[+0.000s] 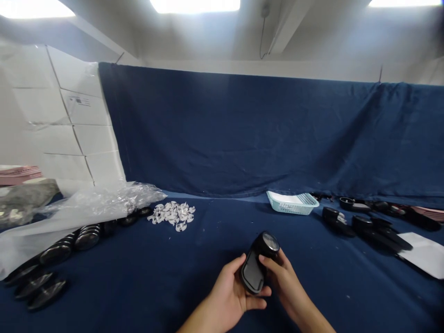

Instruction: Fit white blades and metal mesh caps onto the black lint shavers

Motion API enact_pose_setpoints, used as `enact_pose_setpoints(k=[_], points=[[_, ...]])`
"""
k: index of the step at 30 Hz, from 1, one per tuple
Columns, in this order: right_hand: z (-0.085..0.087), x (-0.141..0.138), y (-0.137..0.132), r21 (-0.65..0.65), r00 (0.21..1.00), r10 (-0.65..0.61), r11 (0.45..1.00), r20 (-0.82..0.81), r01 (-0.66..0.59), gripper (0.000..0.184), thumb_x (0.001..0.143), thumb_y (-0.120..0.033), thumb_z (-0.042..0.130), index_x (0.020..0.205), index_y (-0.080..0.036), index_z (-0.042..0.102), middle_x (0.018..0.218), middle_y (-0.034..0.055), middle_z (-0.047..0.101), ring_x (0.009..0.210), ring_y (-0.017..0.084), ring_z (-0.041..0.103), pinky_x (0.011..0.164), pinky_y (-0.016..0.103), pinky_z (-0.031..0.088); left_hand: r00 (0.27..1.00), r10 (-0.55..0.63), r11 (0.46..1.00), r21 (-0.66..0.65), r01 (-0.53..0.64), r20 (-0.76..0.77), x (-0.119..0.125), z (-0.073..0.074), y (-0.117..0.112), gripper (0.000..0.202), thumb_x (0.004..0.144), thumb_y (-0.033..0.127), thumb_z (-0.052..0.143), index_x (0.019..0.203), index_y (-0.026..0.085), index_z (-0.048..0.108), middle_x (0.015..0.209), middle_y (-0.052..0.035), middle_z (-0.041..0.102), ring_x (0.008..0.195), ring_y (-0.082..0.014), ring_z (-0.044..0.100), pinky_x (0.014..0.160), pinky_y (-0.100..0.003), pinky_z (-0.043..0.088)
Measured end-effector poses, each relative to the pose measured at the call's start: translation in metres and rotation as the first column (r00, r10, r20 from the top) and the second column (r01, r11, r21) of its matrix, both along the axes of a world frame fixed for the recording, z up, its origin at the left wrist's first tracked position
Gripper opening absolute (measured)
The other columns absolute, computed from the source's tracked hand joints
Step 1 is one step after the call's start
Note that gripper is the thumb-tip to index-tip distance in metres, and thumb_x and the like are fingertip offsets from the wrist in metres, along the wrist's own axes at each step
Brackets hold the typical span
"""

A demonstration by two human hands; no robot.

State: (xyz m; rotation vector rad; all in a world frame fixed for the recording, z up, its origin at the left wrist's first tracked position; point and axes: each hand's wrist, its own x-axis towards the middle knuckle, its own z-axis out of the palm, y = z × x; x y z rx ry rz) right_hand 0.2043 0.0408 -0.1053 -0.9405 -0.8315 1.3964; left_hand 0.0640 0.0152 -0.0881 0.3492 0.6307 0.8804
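A black plastic housing (pixel 255 270) is held up over the dark blue cloth, tilted, with a round glossy end at the top and a flat recessed grey face lower down. My left hand (pixel 231 291) cradles its lower end, thumb along the left edge and fingers curled underneath. On the other side, my right hand (pixel 282 277) grips the upper part, its thumb pressed on the recessed face. The fingers behind the housing are partly hidden. Nearest beyond the hands lies a pile of small white plastic pieces (pixel 173 213), to the left.
A light blue basket (pixel 293 208) with something white in it stands at the back. More black parts (pixel 371 231) and a white sheet (pixel 425 254) lie at right. Round black parts (pixel 57 252) line the left, partly under clear plastic wrap (pixel 104 203). Behind hangs a blue curtain (pixel 225 134).
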Motion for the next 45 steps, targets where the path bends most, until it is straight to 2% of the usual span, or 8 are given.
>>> enact_pose_setpoints(k=[6, 18, 23, 27, 30, 33, 38, 45], points=[[0.005, 0.000, -0.002, 0.025, 0.992, 0.077, 0.997, -0.102, -0.075, 0.061, 0.061, -0.034, 0.079, 0.119, -0.025, 0.060, 0.113, 0.0065, 0.065, 0.099, 0.027, 0.062, 0.075, 0.033, 0.051, 0.996, 0.070, 0.998, 0.000, -0.070, 0.048, 0.000, 0.006, 0.001, 0.053, 0.088, 0.051, 0.053, 0.105, 0.002, 0.059, 0.085, -0.0147, 0.070, 0.068, -0.0254, 0.071, 0.056, -0.031, 0.058], [0.018, 0.010, -0.008, 0.073, 0.989, 0.146, 0.987, -0.024, -0.144, 0.057, 0.070, -0.033, 0.075, 0.125, -0.028, 0.058, 0.122, 0.0054, 0.063, 0.106, 0.027, 0.060, 0.083, 0.036, 0.049, 0.996, 0.085, 0.996, 0.021, -0.085, -0.009, -0.002, 0.005, 0.000, 0.051, 0.085, 0.050, 0.057, 0.110, 0.006, 0.057, 0.077, -0.0094, 0.068, 0.066, -0.0269, 0.071, 0.044, -0.030, 0.054], [0.022, 0.016, -0.008, 0.179, 0.993, 0.087, 0.979, 0.082, -0.100, 0.057, 0.070, -0.034, 0.077, 0.124, -0.026, 0.059, 0.123, 0.0058, 0.063, 0.119, 0.029, 0.052, 0.100, 0.042, 0.037, 0.999, 0.051, 0.990, 0.129, -0.052, 0.010, -0.005, 0.007, -0.002, 0.051, 0.086, 0.045, 0.059, 0.125, 0.014, 0.048, 0.083, -0.0083, 0.067, 0.071, -0.0293, 0.071, 0.043, -0.031, 0.055], [0.021, 0.019, -0.006, 0.170, 0.990, 0.080, 0.980, 0.114, -0.099, 0.055, 0.070, -0.038, 0.077, 0.121, -0.024, 0.062, 0.113, 0.0065, 0.068, 0.105, 0.029, 0.058, 0.089, 0.040, 0.042, 0.997, -0.042, 0.971, 0.239, 0.026, 0.064, -0.005, 0.007, -0.006, 0.037, 0.089, 0.036, 0.056, 0.120, 0.016, 0.051, 0.099, -0.0109, 0.066, 0.077, -0.0298, 0.071, 0.051, -0.035, 0.057], [0.019, 0.018, -0.006, 0.166, 0.990, 0.080, 0.981, 0.115, -0.099, 0.055, 0.070, -0.038, 0.077, 0.120, -0.025, 0.063, 0.113, 0.0061, 0.068, 0.105, 0.027, 0.059, 0.093, 0.039, 0.041, 0.996, -0.078, 0.950, 0.306, 0.060, 0.049, -0.004, 0.005, -0.008, 0.031, 0.088, 0.027, 0.058, 0.116, 0.016, 0.054, 0.094, -0.0106, 0.066, 0.088, -0.0309, 0.069, 0.060, -0.039, 0.058], [0.016, 0.016, -0.007, 0.169, 0.990, 0.071, 0.981, 0.119, -0.091, 0.050, 0.070, -0.039, 0.078, 0.116, -0.025, 0.065, 0.111, 0.0050, 0.069, 0.110, 0.026, 0.057, 0.098, 0.037, 0.038, 0.998, -0.059, 0.934, 0.353, 0.048, 0.019, -0.002, 0.002, -0.009, 0.031, 0.084, 0.019, 0.064, 0.114, 0.016, 0.057, 0.089, -0.0087, 0.065, 0.090, -0.0292, 0.068, 0.071, -0.043, 0.056], [0.015, 0.010, -0.010, 0.117, 0.992, 0.104, 0.987, 0.074, -0.112, 0.051, 0.067, -0.041, 0.079, 0.112, -0.024, 0.065, 0.100, 0.0055, 0.070, 0.095, 0.025, 0.062, 0.075, 0.032, 0.046, 1.000, 0.014, 0.917, 0.398, -0.011, -0.005, -0.001, 0.001, -0.006, 0.043, 0.073, 0.009, 0.071, 0.113, 0.018, 0.060, 0.094, -0.0068, 0.061, 0.091, -0.0246, 0.064, 0.079, -0.044, 0.052], [0.017, 0.009, -0.013, 0.133, 0.988, 0.151, 0.980, 0.007, -0.151, 0.061, 0.070, -0.038, 0.078, 0.126, -0.029, 0.055, 0.118, 0.0043, 0.065, 0.113, 0.027, 0.054, 0.087, 0.035, 0.041, 0.967, 0.175, 0.892, 0.445, -0.076, -0.186, -0.001, 0.002, -0.009, 0.059, 0.065, 0.001, 0.071, 0.116, 0.026, 0.057, 0.105, -0.0037, 0.061, 0.099, -0.0203, 0.059, 0.074, -0.029, 0.047]])
